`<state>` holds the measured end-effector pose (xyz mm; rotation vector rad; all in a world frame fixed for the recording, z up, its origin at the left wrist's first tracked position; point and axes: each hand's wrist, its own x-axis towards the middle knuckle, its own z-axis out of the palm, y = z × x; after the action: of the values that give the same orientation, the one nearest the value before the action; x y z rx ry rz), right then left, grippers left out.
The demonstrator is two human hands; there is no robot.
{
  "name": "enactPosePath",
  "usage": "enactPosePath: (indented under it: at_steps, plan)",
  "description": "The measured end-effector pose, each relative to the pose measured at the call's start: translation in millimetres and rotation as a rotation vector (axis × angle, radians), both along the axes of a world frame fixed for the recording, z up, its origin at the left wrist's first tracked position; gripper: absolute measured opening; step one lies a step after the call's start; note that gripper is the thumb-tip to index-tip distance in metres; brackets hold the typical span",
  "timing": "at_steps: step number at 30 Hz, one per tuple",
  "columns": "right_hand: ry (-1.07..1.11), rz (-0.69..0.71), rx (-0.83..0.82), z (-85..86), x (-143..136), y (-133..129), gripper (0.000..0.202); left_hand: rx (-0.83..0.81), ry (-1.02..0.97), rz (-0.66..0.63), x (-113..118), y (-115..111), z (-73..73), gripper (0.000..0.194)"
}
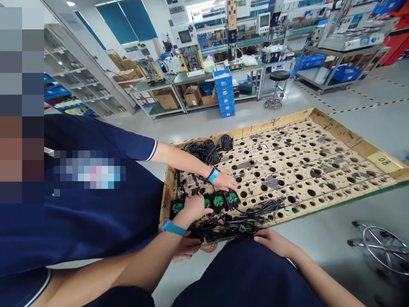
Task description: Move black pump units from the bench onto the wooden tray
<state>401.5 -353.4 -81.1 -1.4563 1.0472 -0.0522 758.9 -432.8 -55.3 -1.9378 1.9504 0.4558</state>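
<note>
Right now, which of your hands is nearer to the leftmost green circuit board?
Left: your left hand is just beside the leftmost green circuit board; your right hand is farther off, by the black cables.

Single head cam, looks fwd & down. Tan, hole-filled rectangular tray [345, 133] close below; green-topped, metal-legged workbenches [204, 77] in far bkgd.
</note>
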Motion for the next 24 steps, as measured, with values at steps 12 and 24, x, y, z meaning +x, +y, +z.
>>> enactPosePath:
  at_steps: [12,24]
  plan:
    - [0.246,0.005,-0.442,-20.4,19.4,-3.4,0.013,0.091,-0.140,0.025,79.1,10.1,-31.2,0.139]
    - [0.473,0.213,-0.612,-22.4,25.2,-17.5,0.005,0.112,-0.066,-0.094,77.5,17.3,-16.7,0.129]
